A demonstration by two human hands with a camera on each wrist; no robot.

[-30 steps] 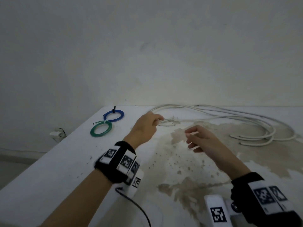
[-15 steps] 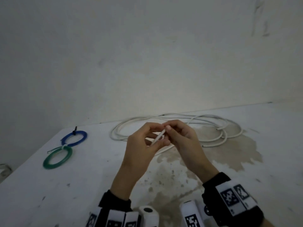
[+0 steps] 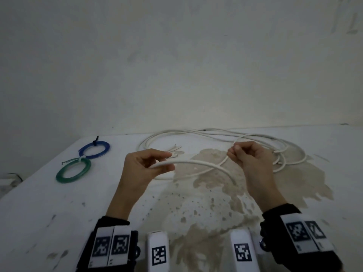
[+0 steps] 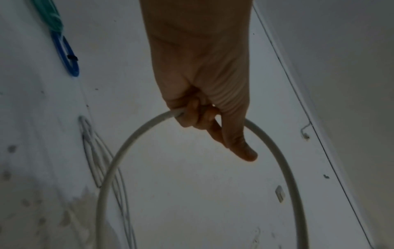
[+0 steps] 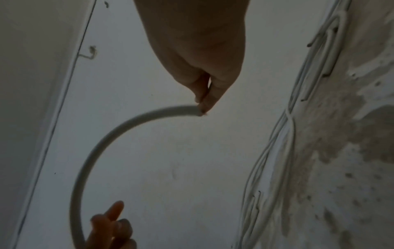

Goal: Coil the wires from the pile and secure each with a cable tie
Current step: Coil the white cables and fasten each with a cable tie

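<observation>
A white wire (image 3: 198, 163) arches between both hands above the table. My left hand (image 3: 167, 161) pinches one part of it between thumb and fingers; the left wrist view shows the fingers curled round the wire (image 4: 132, 139). My right hand (image 3: 232, 153) pinches the wire further along, and its fingertips (image 5: 202, 107) close on the wire (image 5: 102, 141) in the right wrist view. The loose pile of white wires (image 3: 261, 139) lies at the back right of the table, behind the hands.
A blue coil (image 3: 94, 152) with a black tie and a green coil (image 3: 73, 171) with a white tie lie at the table's left. The white table (image 3: 39, 203) has a brown stain (image 3: 206, 213) in the middle. A wall stands behind; the table's left edge drops off.
The hands were together on the wire half a second ago and have drawn apart, left hand leftward and right hand rightward, spreading the wire into an arc.
</observation>
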